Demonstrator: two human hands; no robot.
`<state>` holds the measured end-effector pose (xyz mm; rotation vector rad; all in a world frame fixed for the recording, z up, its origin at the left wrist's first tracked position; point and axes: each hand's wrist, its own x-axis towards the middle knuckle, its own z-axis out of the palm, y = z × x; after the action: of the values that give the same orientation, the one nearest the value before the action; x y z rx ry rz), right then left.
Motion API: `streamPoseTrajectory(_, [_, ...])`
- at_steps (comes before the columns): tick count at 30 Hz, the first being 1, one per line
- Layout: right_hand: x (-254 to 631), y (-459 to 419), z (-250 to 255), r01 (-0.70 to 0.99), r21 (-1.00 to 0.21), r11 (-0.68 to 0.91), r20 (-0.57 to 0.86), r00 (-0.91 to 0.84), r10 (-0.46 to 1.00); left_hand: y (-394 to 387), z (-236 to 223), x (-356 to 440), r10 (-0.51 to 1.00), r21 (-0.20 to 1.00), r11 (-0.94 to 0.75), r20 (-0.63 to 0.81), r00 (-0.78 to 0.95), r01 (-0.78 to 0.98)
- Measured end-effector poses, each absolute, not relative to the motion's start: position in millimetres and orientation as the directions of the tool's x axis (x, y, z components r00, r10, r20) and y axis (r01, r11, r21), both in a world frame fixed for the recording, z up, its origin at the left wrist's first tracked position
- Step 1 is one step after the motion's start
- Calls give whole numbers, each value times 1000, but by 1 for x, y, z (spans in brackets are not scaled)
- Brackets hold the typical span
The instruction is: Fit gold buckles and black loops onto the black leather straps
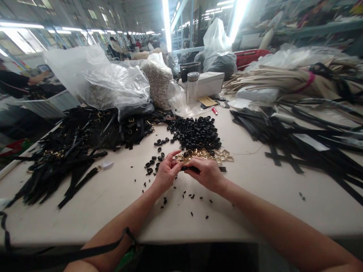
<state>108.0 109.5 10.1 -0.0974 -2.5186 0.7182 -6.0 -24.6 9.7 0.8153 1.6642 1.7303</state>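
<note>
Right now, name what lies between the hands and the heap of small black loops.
A pile of gold-coloured metal frames, in the head view.

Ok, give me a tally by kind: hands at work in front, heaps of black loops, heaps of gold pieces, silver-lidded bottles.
Hands: 2 (left hand, right hand)
Black loop heap: 1
Gold piece heap: 1
Silver-lidded bottle: 1
Total: 5

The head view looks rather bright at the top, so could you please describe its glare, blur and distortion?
Head view: two large tube lights glare white near the top; the large plastic bag catches bright reflections; the pale crate at left looks smeared and stretched; the left hand and right hand look comparatively clear.
</note>
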Motion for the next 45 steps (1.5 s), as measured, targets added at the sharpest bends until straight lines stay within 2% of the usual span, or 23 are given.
streamPoseTrajectory(3, [110,114,14,-90,-511,855,460,-868,184,-28,15,-14,804,997,-21,62,-592,76])
streamPoseTrajectory(6, [114,124,24,-45,-434,900,470,-863,184,-40,23,-40,760,956,61,141,-634,285])
streamPoseTrajectory(8, [118,133,31,18,-371,929,482,-851,209,-52,27,-65,680,856,219,211,-702,469])
streamPoseTrajectory(10, [121,141,35,61,-338,939,499,-835,234,-64,28,-88,644,702,415,222,-732,578])
streamPoseTrajectory(13, [122,145,36,74,-318,945,511,-826,237,-75,25,-105,645,510,601,145,-750,615])
streamPoseTrajectory(15, [120,143,34,66,-298,952,510,-833,217,-75,23,-106,647,453,650,90,-757,610])
streamPoseTrajectory(20, [116,136,26,45,-259,965,492,-853,172,-64,25,-94,618,398,702,73,-783,591])
streamPoseTrajectory(23, [114,132,24,42,-293,955,481,-857,185,-60,27,-90,596,466,676,110,-796,571])
streamPoseTrajectory(24, [114,131,24,35,-320,947,477,-858,193,-59,28,-88,584,541,643,111,-804,542])
streamPoseTrajectory(26, [113,128,24,15,-390,921,471,-856,214,-56,28,-83,568,774,494,58,-821,396])
streamPoseTrajectory(28, [113,126,25,-8,-467,884,471,-849,240,-51,28,-74,586,963,252,-73,-807,96])
streamPoseTrajectory(29, [114,125,26,-19,-501,865,476,-841,257,-49,28,-69,610,988,137,-141,-780,-72])
streamPoseTrajectory(31, [114,123,27,-43,-551,834,494,-822,284,-44,27,-57,653,944,-8,-245,-717,-330])
streamPoseTrajectory(34, [114,121,29,-81,-579,812,541,-783,308,-38,25,-41,692,864,-69,-319,-647,-500])
streamPoseTrajectory(40, [113,118,24,-123,-527,841,631,-720,290,-34,18,-24,768,771,-42,-382,-514,-636])
streamPoseTrajectory(45, [111,116,20,-77,-469,880,615,-744,262,-33,18,-19,775,729,-20,-420,-471,-684])
